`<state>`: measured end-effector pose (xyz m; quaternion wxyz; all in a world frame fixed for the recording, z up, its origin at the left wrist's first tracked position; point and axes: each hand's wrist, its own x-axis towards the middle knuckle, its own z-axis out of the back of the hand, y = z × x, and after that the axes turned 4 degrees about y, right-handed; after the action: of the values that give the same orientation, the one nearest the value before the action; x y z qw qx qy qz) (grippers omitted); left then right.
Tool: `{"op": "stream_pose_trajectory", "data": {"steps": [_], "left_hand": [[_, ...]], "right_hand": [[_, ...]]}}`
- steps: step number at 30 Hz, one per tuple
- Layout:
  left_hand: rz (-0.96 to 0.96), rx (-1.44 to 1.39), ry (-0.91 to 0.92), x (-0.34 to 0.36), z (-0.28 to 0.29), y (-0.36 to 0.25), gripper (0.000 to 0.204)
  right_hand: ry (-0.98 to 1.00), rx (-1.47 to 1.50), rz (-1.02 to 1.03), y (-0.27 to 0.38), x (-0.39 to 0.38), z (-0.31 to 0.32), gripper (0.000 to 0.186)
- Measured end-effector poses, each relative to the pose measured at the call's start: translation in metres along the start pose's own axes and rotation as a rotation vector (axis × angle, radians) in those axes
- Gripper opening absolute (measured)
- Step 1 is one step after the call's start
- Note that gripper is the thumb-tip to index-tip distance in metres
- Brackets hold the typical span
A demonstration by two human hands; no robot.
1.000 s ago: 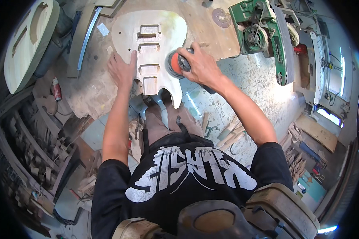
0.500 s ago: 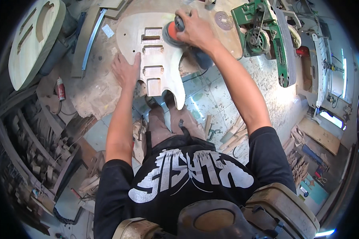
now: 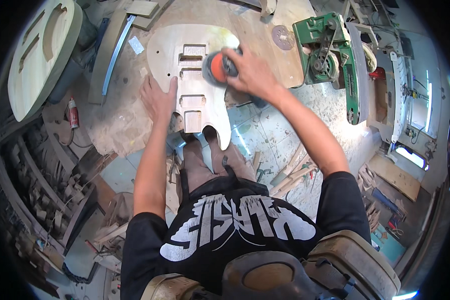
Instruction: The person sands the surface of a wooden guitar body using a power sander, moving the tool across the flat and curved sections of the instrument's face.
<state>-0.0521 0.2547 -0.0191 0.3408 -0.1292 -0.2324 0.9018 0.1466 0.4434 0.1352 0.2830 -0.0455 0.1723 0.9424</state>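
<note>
An unfinished pale wood electric guitar body lies flat on the workbench, its horns toward me. Several rectangular pockets run down its middle. My right hand is wrapped round a dark sander with an orange top. Its pad sits on the body's right side, beside the upper pockets, slightly blurred. At the body's left edge rests my left hand, open, its thumb on the wood and its fingers spread outward beside the edge. Part of the sander is hidden by my right hand.
A green belt sanding machine stands right of the workbench. A round sanding disc lies near it. A second guitar body and a red bottle are at left. Wood offcuts lie on the floor.
My right hand has moved the sander down and left over the body, from the right edge toward the pockets. My left hand stays at the left edge. The whole view has shifted slightly.
</note>
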Motion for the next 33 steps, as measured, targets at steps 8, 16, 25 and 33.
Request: {"op": "stream_pose_trajectory", "data": {"steps": [8, 16, 25, 33], "left_hand": [[0.006, -0.016, 0.025, 0.000, 0.003, -0.001, 0.089], [0.014, 0.011, 0.028, 0.000, 0.005, -0.003, 0.089], [0.009, -0.001, 0.019, -0.003, 0.005, -0.003, 0.085], [-0.010, 0.017, 0.018, -0.001, 0.005, -0.004, 0.086]], "right_hand": [[0.020, -0.059, -0.039, -0.066, 0.116, 0.039, 0.085], [-0.089, -0.026, 0.118, -0.026, 0.043, 0.011, 0.065], [0.155, 0.039, 0.192, 0.007, -0.032, -0.007, 0.069], [-0.030, -0.015, -0.047, -0.070, 0.093, 0.036, 0.072]]}}
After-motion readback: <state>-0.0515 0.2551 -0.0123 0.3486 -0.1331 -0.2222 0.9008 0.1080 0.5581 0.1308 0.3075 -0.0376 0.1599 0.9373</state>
